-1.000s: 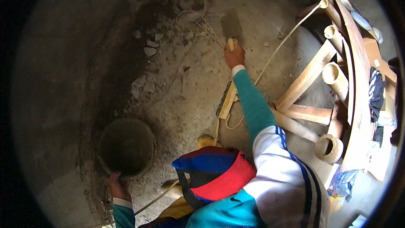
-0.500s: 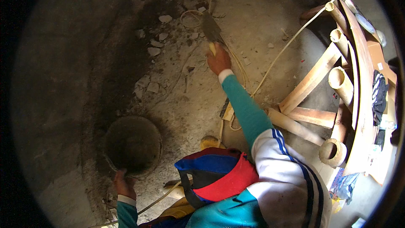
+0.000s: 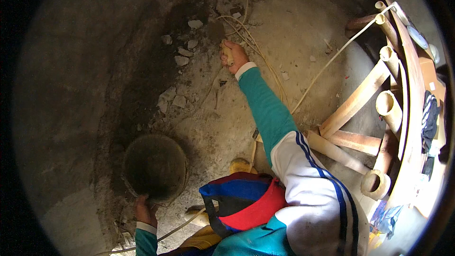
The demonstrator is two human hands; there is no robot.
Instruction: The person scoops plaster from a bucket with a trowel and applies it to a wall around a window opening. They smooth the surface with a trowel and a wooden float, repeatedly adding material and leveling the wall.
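Note:
My right hand [image 3: 236,59], on an outstretched arm, is closed around the pale handle of a trowel [image 3: 217,30]. The trowel's dark, flat blade lies low over the dirty floor, close to loose rubble chips [image 3: 195,24] and a pale cable [image 3: 258,47]. Down at the left, my left hand [image 3: 146,212] grips the near rim of a round dark bucket [image 3: 185,169]. The bucket stands upright on the floor; its inside is too dark to make out any contents. The fingers of my left hand are partly hidden at the rim.
More broken chips [image 3: 179,101] lie between trowel and bucket. A bamboo frame [image 3: 389,106] stands along the right side, with the cable running up to it. A red, blue and black bag [image 3: 246,204] hangs in front of my body. A dark wall [image 3: 61,114] rises at left.
My right hand has drawn the trowel leftward, and its blade has swung left toward the rubble. My left hand stays on the bucket rim. The whole view has shifted slightly.

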